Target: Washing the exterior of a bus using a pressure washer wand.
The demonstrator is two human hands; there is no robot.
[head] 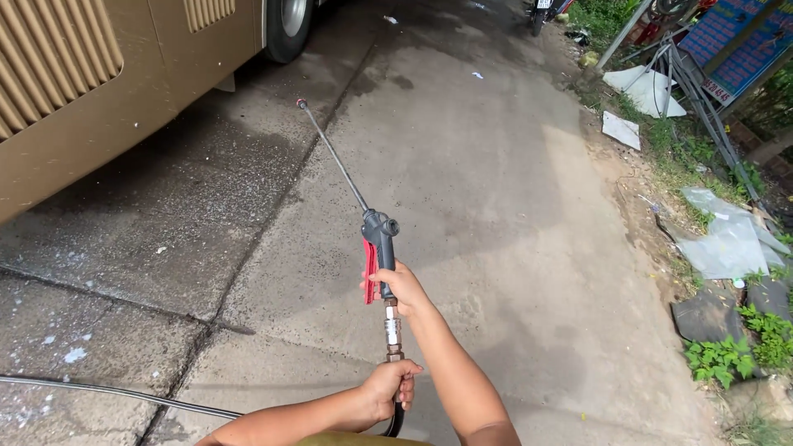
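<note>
The right hand [402,287] is wrapped shut around the grip of a spray gun [379,248], fingers beside its red trigger [369,271]; whether the trigger is squeezed cannot be told, and no water shows at the tip. Just below, nearer the body, the left hand [390,388] is closed around the black hose [396,417] where it meets the metal coupling [392,329]. This probably takes the hose's weight, so the gun can be aimed by the upper hand alone.

From the gun a thin metal lance [333,154] runs up and to the left, ending in a small nozzle [301,104] held above the wet concrete ground [496,206], pointed toward the lower side of a tan vehicle [91,99] and near its wheel [287,25]. The gun thus sits in the right hand, the lance reaching well ahead of both hands.

Another stretch of hose [107,391] lies across the ground at the lower left. Along the right edge are weeds [727,357], plastic sheets [727,239] and white boards [644,87].
</note>
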